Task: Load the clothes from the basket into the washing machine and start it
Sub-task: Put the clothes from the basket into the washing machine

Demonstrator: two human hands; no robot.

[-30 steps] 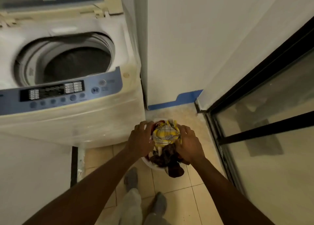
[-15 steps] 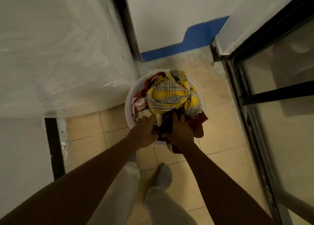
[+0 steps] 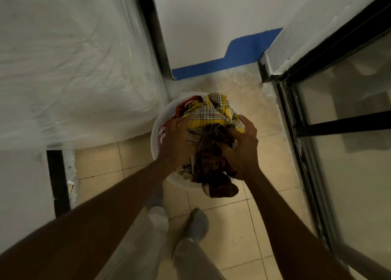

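Note:
A round white basket (image 3: 157, 131) stands on the tiled floor, heaped with clothes. A yellow plaid garment (image 3: 208, 115) lies on top, and a dark maroon garment (image 3: 211, 152) hangs over the near rim. My left hand (image 3: 177, 142) grips the pile on its left side. My right hand (image 3: 243, 146) has its fingers curled into the maroon garment on the right. The washing machine (image 3: 74, 68) shows only its plastic-wrapped front at the upper left; its tub and panel are out of view.
A white wall with a blue skirting strip (image 3: 222, 61) stands behind the basket. A black-framed glass door (image 3: 338, 131) runs along the right. My feet (image 3: 196, 222) stand on the beige tiles just behind the basket.
The view has tilted down from the machine's top to the basket. Both hands have spread out and dug into the clothes, bunching the maroon garment up between them.

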